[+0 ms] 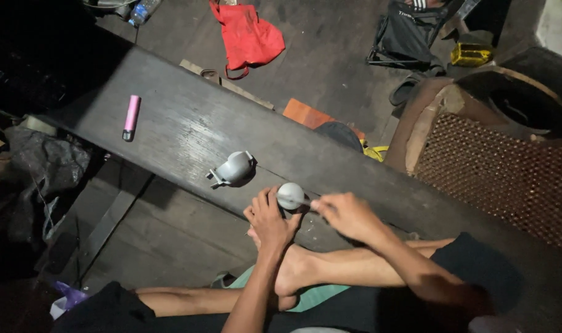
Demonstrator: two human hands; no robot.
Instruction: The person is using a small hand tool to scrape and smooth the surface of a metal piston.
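A small round grey metal part (291, 195) rests on the near edge of a long dark wooden plank (188, 123). My left hand (270, 219) grips it from the left and below. My right hand (348, 216) pinches a thin tool or rod that touches the part from the right; the tool itself is too small to make out. A larger grey metal housing with lugs (233, 169) lies on the plank just left of the hands. Further left on the plank lies a pink cylinder-shaped stick (131, 116). My crossed bare legs (318, 271) are below the hands.
A red bag (247, 34) lies on the floor beyond the plank, with an orange block (305, 114) and a dark folding stool (407, 37). A brown perforated metal panel (509, 179) and a round rusty drum (521, 102) stand at right. Black plastic sheeting (40, 163) lies at left.
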